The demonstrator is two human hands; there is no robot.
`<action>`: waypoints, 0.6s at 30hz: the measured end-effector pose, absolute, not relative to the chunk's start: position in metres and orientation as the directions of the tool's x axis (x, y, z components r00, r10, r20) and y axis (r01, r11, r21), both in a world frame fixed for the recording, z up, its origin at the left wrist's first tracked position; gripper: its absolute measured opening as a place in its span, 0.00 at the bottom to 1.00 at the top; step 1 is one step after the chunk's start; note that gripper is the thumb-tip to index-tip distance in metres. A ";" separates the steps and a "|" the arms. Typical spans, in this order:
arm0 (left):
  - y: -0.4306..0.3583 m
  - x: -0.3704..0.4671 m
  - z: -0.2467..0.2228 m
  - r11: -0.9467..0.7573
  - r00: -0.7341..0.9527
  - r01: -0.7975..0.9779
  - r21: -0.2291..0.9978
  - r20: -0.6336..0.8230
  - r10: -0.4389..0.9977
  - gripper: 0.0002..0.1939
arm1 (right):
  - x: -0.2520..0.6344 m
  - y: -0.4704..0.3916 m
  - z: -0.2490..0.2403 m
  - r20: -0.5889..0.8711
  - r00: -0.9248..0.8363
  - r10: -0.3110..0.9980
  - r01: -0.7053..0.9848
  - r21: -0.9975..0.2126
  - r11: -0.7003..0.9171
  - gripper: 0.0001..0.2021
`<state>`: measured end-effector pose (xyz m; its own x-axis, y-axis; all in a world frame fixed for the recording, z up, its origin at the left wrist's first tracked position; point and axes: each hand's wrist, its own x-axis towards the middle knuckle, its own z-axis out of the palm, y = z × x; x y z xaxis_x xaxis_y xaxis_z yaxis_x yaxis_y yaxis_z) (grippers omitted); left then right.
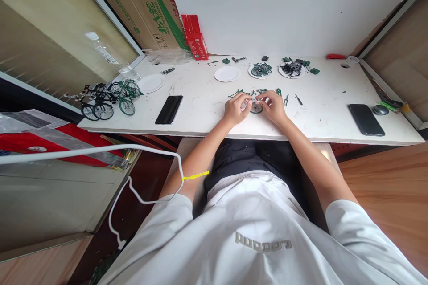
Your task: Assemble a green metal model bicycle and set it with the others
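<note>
Both hands meet over the white table [200, 98] near its front edge. My left hand [238, 107] is closed, fingertips pinched at a small wheel [257, 107] with thin spokes. My right hand [272, 104] pinches at the wheel's other side; the small part between the fingertips is hard to make out. Just behind the hands lie a green bicycle frame piece [245, 92] and other small green parts. To their right are a green fork [286, 100] and a small dark screwdriver [298, 99].
Assembled miniature bicycles [103, 110] stand at the left. Behind the hands are a bare white plate [227, 74], a plate of green parts [261, 70] and a plate of black parts [292, 70]. Phones lie left [169, 110] and right [366, 120]. A white cable [140, 147] crosses the lower left.
</note>
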<state>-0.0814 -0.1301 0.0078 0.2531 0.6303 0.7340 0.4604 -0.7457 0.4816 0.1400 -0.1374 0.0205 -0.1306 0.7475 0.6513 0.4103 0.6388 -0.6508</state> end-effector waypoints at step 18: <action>-0.128 -0.080 0.005 -0.746 0.222 0.459 0.483 0.750 0.623 0.30 | 0.140 -0.139 0.021 0.674 -0.174 0.718 0.399 -0.618 0.677 0.19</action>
<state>-0.0797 -0.1276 0.0048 0.2224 0.6228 0.7501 0.4592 -0.7456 0.4829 0.1400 -0.1387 0.0215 -0.1737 0.7177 0.6743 0.3990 0.6773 -0.6181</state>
